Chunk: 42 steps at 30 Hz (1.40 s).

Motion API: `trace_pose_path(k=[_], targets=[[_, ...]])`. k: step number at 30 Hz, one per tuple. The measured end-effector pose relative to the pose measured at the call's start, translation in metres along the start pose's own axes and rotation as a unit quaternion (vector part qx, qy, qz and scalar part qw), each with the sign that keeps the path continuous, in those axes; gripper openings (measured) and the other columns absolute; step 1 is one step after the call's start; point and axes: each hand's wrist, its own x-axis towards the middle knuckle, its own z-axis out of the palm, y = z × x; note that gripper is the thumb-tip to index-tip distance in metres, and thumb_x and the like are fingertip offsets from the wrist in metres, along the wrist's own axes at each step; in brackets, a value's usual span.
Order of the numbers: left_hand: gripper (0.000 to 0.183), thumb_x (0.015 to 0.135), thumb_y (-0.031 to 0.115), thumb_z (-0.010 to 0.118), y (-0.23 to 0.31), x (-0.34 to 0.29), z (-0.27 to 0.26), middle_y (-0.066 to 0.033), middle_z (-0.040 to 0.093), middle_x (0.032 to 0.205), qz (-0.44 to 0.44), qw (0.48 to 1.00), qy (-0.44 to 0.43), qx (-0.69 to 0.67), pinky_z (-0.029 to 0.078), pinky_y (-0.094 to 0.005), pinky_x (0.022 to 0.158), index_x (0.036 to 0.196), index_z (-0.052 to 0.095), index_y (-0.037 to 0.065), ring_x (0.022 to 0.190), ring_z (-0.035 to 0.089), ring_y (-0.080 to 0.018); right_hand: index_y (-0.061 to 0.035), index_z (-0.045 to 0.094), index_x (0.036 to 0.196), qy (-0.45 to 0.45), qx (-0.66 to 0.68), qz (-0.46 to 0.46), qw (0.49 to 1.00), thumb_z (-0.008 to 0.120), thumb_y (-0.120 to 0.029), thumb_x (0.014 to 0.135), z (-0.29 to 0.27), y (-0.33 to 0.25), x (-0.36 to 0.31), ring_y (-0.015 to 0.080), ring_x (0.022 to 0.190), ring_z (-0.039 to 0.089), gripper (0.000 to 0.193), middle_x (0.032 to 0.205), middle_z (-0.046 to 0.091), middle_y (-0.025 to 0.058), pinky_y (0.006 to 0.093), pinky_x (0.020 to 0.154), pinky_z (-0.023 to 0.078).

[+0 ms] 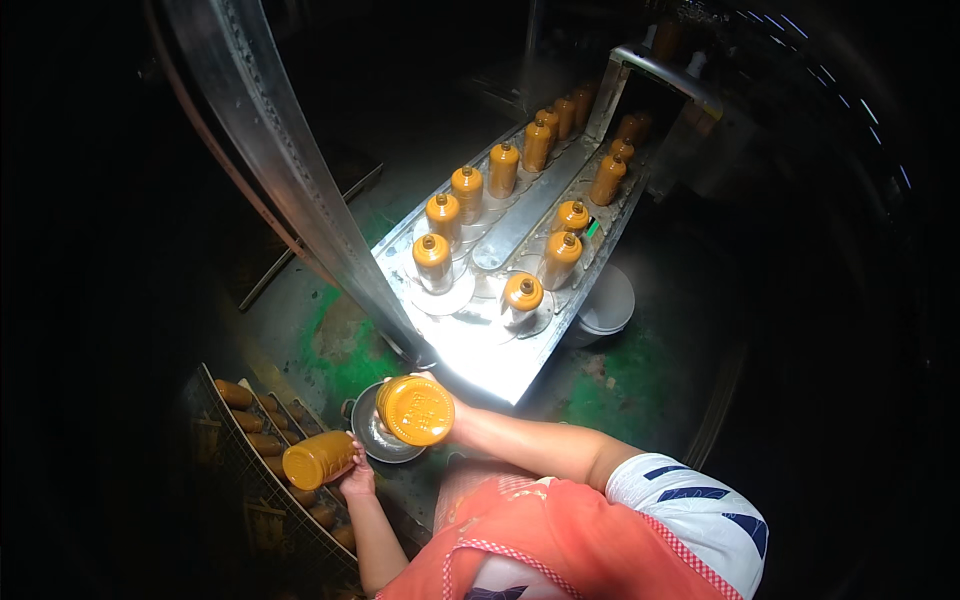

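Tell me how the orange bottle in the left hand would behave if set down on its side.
The orange bottle looks round-bodied, so it would probably roll. Its glossy surface suggests it may be slippery. It seems rigid: it keeps its shape in the left hand.

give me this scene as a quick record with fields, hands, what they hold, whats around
left hand: grips an orange bottle lying on its side, above the crate
right hand: holds a second orange bottle, its base turned toward the camera
crate: dark gridded rack at lower left, more orange bottles lying in rows
conveyor: brightly lit metal track, orange bottles standing upright in two lines
metal bowl: on the floor beneath the held bottles
floor: green, worn
clothing: orange apron
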Motion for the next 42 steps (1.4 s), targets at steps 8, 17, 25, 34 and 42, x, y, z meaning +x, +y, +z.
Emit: trace_pose_path(k=[8, 17, 25, 34, 42], targets=[[0.055, 0.096, 0.027, 0.061, -0.159, 0.026, 0.009, -0.0181, 0.047, 0.146, 0.047, 0.904, -0.117, 0.408, 0.055, -0.048, 0.096, 0.145, 0.044, 0.008, 0.127, 0.052, -0.0392, -0.0019, 0.061, 0.115, -0.021, -0.005, -0.173, 0.985, 0.041, -0.043, 0.102, -0.109, -0.116, -0.21, 0.0323, 0.101, 0.066, 0.047, 0.108, 0.067, 0.0186, 0.0453, 0.087, 0.056], [0.049, 0.099, 0.051, 0.054, -0.437, 0.103, 0.172, -0.0085, 0.069, 0.106, 0.171, 0.825, -0.009, 0.538, 0.056, -0.039, 0.087, 0.119, 0.062, 0.007, 0.095, 0.068, -0.0247, -0.0192, 0.059, 0.132, 0.1, 0.048, -0.358, 0.927, 0.056, -0.059, 0.091, -0.289, -0.214, -0.443, 0.045, 0.123, 0.053, 0.057, 0.135, 0.056, 0.0207, 0.0589, 0.095, 0.052], [0.037, 0.092, 0.018, 0.072, -0.542, 0.292, 0.249, -0.0076, 0.065, 0.122, 0.366, 0.409, -0.172, 0.818, 0.047, -0.03, 0.1, 0.127, 0.066, 0.006, 0.113, 0.062, -0.0178, -0.0109, 0.058, 0.131, 0.206, 0.295, -0.5, 0.788, 0.047, -0.056, 0.095, -0.306, -0.307, -0.512, 0.0437, 0.12, 0.057, 0.059, 0.134, 0.059, 0.0154, 0.058, 0.093, 0.054], [0.044, 0.075, 0.028, 0.081, -0.575, 0.491, 0.129, -0.0146, 0.053, 0.14, 0.297, 0.089, -0.215, 0.926, 0.047, -0.0418, 0.102, 0.117, 0.074, 0.026, 0.121, 0.055, -0.0353, -0.0171, 0.038, 0.15, 0.363, 0.001, -0.668, 0.65, 0.042, -0.054, 0.1, -0.203, -0.466, -0.505, 0.0292, 0.131, 0.05, 0.062, 0.144, 0.048, 0.0104, 0.0489, 0.106, 0.046], [0.045, 0.072, 0.028, 0.082, -0.586, 0.502, 0.113, -0.0123, 0.046, 0.145, 0.223, 0.018, -0.225, 0.948, 0.048, -0.0403, 0.102, 0.117, 0.074, 0.029, 0.127, 0.049, -0.0337, -0.0059, 0.049, 0.143, 0.287, -0.405, -0.663, 0.561, 0.058, -0.015, 0.096, -0.06, -0.669, -0.333, 0.0245, 0.121, 0.054, 0.049, 0.135, 0.051, 0.0134, 0.0348, 0.105, 0.043]])
